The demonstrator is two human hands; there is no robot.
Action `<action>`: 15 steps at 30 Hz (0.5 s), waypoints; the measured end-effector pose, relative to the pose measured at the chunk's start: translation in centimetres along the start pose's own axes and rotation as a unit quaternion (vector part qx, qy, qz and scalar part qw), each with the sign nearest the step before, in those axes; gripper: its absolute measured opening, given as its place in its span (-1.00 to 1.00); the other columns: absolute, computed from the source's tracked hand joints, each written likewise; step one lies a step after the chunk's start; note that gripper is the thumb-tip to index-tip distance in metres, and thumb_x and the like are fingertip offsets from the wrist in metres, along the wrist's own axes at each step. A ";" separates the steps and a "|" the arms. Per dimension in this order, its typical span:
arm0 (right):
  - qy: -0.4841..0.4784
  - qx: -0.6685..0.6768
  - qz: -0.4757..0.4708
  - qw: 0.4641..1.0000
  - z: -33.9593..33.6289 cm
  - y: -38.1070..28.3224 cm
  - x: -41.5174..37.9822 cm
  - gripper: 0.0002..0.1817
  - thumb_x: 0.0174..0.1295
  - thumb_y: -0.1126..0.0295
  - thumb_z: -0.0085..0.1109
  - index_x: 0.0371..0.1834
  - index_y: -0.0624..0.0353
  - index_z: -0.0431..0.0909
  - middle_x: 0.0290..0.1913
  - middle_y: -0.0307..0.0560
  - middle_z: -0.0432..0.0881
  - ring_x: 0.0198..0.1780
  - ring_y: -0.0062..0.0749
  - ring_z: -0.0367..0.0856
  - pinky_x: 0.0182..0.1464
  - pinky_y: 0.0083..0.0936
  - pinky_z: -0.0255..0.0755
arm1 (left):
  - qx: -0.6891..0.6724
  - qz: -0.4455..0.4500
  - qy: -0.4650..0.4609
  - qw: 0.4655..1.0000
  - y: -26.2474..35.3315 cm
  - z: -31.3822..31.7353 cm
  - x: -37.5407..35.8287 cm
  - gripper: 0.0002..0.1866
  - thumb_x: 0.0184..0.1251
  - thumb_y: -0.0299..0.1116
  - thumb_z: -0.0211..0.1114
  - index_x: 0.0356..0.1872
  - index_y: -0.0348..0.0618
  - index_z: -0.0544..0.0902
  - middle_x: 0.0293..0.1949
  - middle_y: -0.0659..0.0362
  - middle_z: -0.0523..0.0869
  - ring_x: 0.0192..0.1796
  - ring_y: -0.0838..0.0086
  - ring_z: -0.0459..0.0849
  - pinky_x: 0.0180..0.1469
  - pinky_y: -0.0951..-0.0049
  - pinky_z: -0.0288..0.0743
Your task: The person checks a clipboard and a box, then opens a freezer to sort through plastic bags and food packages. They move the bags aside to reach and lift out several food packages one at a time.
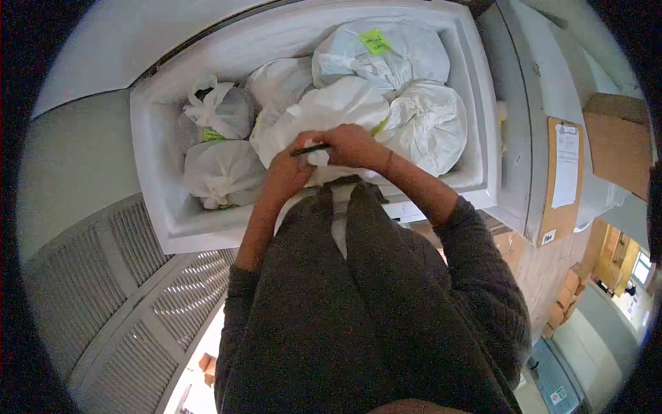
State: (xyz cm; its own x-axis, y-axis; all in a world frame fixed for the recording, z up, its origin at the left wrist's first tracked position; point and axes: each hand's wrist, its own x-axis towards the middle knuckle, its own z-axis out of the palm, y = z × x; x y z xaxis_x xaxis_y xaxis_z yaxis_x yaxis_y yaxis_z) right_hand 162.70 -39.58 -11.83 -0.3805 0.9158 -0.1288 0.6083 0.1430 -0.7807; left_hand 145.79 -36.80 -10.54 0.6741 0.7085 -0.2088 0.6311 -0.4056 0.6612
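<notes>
My left hand [287,171] and my right hand [353,146] meet over the middle of an open chest freezer, both with fingers curled closed. Between them is the bunched top of a full white plastic bag [341,102], a pale tuft of it showing between the fingers. A thin black pen-like stick [309,149] lies across the fingers from one hand to the other; I cannot tell which hand grips it. A yellow-green label [378,127] sticks out by the bag's right side, near my right hand.
The white freezer [150,172] holds several more stuffed bags: a large one [414,52] with a green label [374,41] at the back, a knotted one [427,127] at right, others at left. Right of it, a clipboard [562,172] hangs on a grey cabinet; cardboard boxes [617,138] stand nearby. Louvred doors [117,276] are at left.
</notes>
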 end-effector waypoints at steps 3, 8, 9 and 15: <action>0.143 -0.088 0.041 0.985 1.3 0.0 0.3 -0.80 -0.19 0.35 0.06 -0.41 0.03 0.41 -0.48 -0.09 0.53 -0.43 -0.10 0.49 -0.39 -0.24 0.33 | -0.050 -0.045 0.123 0.990 2.1 -0.9 0.6 -0.60 -0.10 -0.33 0.11 -0.11 0.00 0.40 -0.23 -0.01 0.49 -0.19 0.10 0.47 -0.20 0.24 0.36; 0.164 -0.055 0.080 0.982 2.2 1.3 0.3 -0.84 -0.19 0.31 0.08 -0.52 0.11 0.44 -0.53 -0.06 0.47 -0.45 -0.09 0.47 -0.41 -0.28 0.35 | 0.057 -0.094 0.059 0.992 2.0 -0.3 0.7 -0.51 -0.05 -0.41 0.05 0.02 0.21 0.30 -0.29 0.00 0.55 -0.29 0.11 0.53 -0.28 0.27 0.42; 0.162 -0.054 0.076 0.982 1.9 1.6 0.1 -0.84 -0.19 0.31 0.08 -0.52 0.11 0.44 -0.53 -0.06 0.47 -0.45 -0.09 0.47 -0.41 -0.28 0.35 | 0.058 -0.098 0.061 0.992 2.6 -0.8 0.7 -0.51 -0.05 -0.41 0.05 0.02 0.21 0.30 -0.29 0.00 0.55 -0.29 0.11 0.53 -0.28 0.27 0.42; 0.142 0.175 -0.020 0.974 -0.6 0.4 -1.4 -0.78 -0.20 0.49 0.10 -0.41 0.19 0.37 -0.40 -0.05 0.45 -0.35 -0.14 0.46 -0.38 -0.45 0.32 | -0.002 -0.047 0.042 0.998 1.4 -0.6 0.3 -0.46 -0.04 -0.36 0.09 0.08 0.19 0.27 -0.70 0.07 0.49 -0.58 0.17 0.51 -0.49 0.30 0.35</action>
State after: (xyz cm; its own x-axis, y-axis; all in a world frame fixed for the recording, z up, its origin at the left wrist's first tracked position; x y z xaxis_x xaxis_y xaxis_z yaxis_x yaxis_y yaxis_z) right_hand 163.92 -40.56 -11.59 -0.1606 0.9861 0.0422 0.3033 0.0900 -0.9486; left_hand 146.61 -36.85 -9.29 0.5765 0.7898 -0.2093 0.6893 -0.3326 0.6436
